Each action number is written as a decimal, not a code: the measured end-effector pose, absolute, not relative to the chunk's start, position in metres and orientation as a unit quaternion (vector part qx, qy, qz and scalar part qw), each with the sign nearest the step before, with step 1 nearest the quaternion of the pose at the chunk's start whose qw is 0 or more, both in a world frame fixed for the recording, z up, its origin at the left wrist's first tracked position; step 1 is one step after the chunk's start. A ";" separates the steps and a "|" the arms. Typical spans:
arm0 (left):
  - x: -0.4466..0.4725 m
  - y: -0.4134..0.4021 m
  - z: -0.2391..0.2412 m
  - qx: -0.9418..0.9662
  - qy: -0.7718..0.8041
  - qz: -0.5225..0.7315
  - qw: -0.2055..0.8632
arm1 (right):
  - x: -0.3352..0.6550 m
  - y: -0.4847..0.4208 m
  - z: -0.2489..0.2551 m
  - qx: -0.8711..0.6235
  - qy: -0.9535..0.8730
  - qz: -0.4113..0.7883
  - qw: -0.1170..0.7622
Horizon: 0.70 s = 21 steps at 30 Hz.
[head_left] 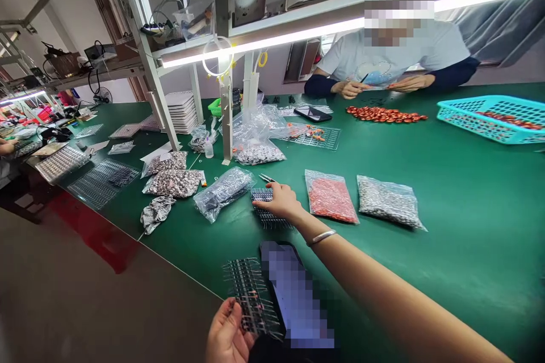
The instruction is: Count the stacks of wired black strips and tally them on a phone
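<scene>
Left of the orange bag point(332, 197), a dark grid point(270, 216) is touched by the right hand point(279, 202); whether it is gripped cannot be told. Nearer than the orange bag and to its left, a wired strip point(251, 289) is pinched between the left hand's point(227, 333) thumb and fingers, beside a phone point(296, 295). The orange bag is filled with orange pieces; just right of it, grey pieces are packed in a clear bag point(389, 202). Beyond it, far right, coppery pieces point(508, 120) are held in a turquoise basket point(464, 115).
</scene>
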<state>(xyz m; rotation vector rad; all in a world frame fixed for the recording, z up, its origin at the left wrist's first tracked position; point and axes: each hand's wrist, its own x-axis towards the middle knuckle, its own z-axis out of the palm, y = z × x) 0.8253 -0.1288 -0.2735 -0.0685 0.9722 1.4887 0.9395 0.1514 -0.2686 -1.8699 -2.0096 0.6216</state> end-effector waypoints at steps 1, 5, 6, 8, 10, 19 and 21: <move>0.825 -0.129 -0.274 -0.032 0.424 0.650 0.631 | 0.939 0.150 -0.269 -0.653 -0.706 0.217 0.164; 0.825 -0.130 -0.274 -0.029 0.418 0.652 0.632 | 0.938 0.149 -0.272 -0.646 -0.711 0.212 0.180; 0.825 -0.130 -0.274 -0.028 0.415 0.653 0.632 | 0.938 0.150 -0.271 -0.642 -0.713 0.210 0.187; 0.825 -0.130 -0.276 -0.028 0.410 0.655 0.633 | 0.939 0.148 -0.268 -0.630 -0.721 0.204 0.205; 0.825 -0.130 -0.278 -0.037 0.412 0.658 0.629 | 0.944 0.138 -0.262 -0.607 -0.736 0.196 0.228; 0.823 -0.131 -0.285 -0.037 0.406 0.658 0.633 | 1.002 -0.009 -0.265 -0.348 -0.884 0.169 0.263; 0.823 -0.130 -0.283 -0.038 0.409 0.655 0.634 | 1.009 -0.030 -0.273 -0.344 -0.894 0.142 0.250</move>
